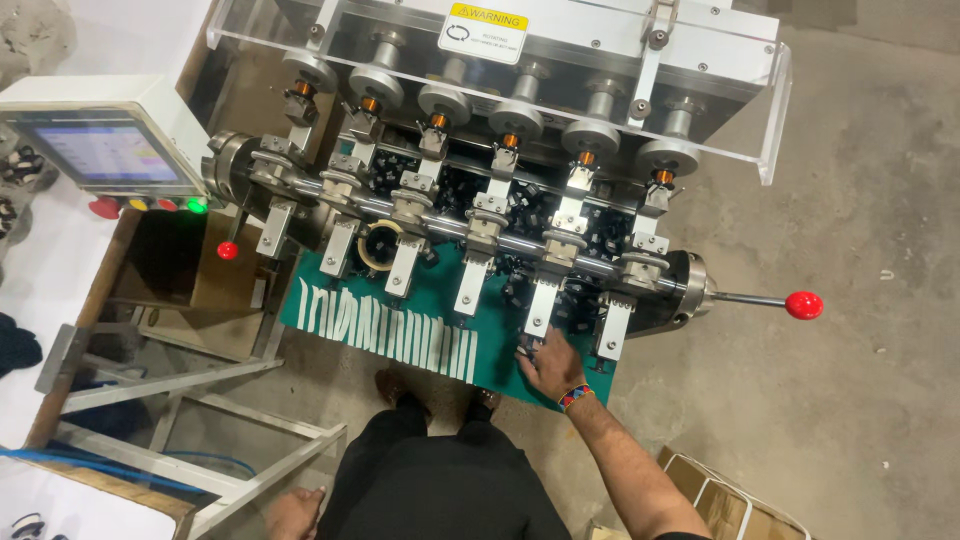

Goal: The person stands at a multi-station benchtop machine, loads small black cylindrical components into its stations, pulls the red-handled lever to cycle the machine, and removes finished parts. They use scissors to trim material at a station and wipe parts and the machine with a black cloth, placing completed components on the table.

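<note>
On the green mat (500,345), right hand (548,362) fingers spread by small black parts; tape strips (390,328) remain lined up beside it; left hand (293,513) grip unclear.

Rectangular warning label (487,32), yellow band over white, sat atop the machine's clear guard above me, lit tilted screen (98,152) in a white housing stood at my far left, brown cardboard box (735,505) lay by my right arm.

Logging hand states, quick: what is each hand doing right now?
Left hand: low beside the metal frame, grip cannot be told.
Right hand: on the green mat; grip cannot be told.
</note>
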